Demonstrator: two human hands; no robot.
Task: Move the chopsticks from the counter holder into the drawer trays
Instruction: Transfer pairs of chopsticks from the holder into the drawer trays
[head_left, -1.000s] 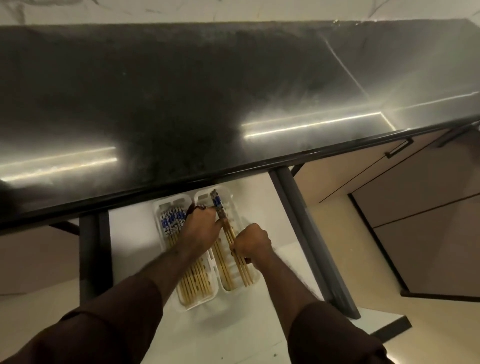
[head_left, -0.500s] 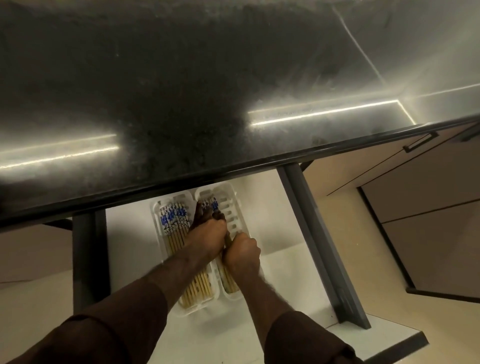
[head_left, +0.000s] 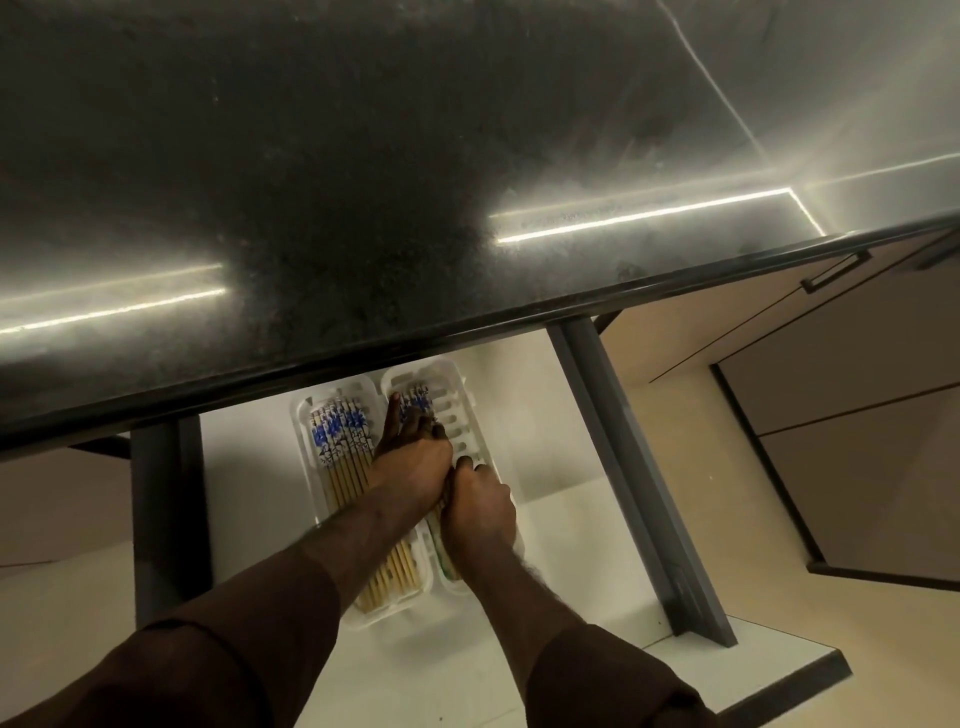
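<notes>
Two white slotted trays lie side by side in the open drawer (head_left: 550, 447). The left tray (head_left: 304, 457) is filled with several bamboo chopsticks (head_left: 340, 436) with blue-and-white tops. In the right tray (head_left: 470, 410) lies another bundle of chopsticks (head_left: 420, 399), mostly covered by my hands. My left hand (head_left: 410, 457) reaches across and presses on this bundle with its fingers stretched toward the patterned tops. My right hand (head_left: 480, 506) touches the left hand and curls its fingers over the lower part of the same bundle. No counter holder is in view.
The black stone counter (head_left: 363, 182) overhangs the back of the drawer and hides the trays' far ends. Grey drawer sides (head_left: 628, 467) run on both flanks. Cabinet fronts with a bar handle (head_left: 834, 273) stand to the right.
Both hands have come together over the right tray, and the bundle that was tilted now lies flatter in it. The camera has tipped further down.
</notes>
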